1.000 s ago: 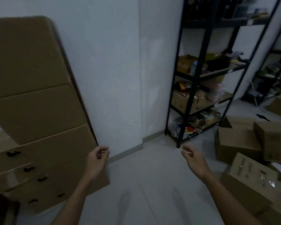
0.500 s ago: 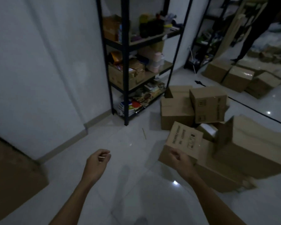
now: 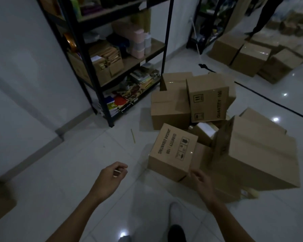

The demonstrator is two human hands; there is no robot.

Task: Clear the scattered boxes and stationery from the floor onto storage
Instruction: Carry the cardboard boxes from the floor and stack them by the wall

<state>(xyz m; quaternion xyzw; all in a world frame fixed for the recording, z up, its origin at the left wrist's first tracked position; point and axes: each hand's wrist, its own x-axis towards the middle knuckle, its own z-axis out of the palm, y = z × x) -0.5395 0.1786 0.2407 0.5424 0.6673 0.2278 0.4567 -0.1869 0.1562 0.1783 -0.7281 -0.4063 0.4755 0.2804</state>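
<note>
Cardboard boxes (image 3: 208, 130) heaped on the white tiled floor (image 3: 77, 172), centre to right of frame, some tipped. Nearest one, a printed box (image 3: 173, 151) reading "QUANTITY 100", sits tilted at lower centre, leaning on a flatter box under it. Large box (image 3: 259, 154) at right, tipped, flap open. Thin yellowish stick (image 3: 133, 135) lies alone on the floor left of the heap, near the foot of the black shelf rack (image 3: 87, 67) at upper left; rack shelves packed with paper, small cartons, coloured stationery. More boxes (image 3: 248, 55) lined up at upper right, well apart from the heap.

Left hand (image 3: 108, 180) lower centre, fingers curled, pinching a small pale stick-like piece (image 3: 116, 172) between thumb and fingers. Right hand (image 3: 201, 182) just at the lower corner of the printed box, fingers loosely bent, holding nothing; touching the box or not, cannot tell. Dim light, some blur.
</note>
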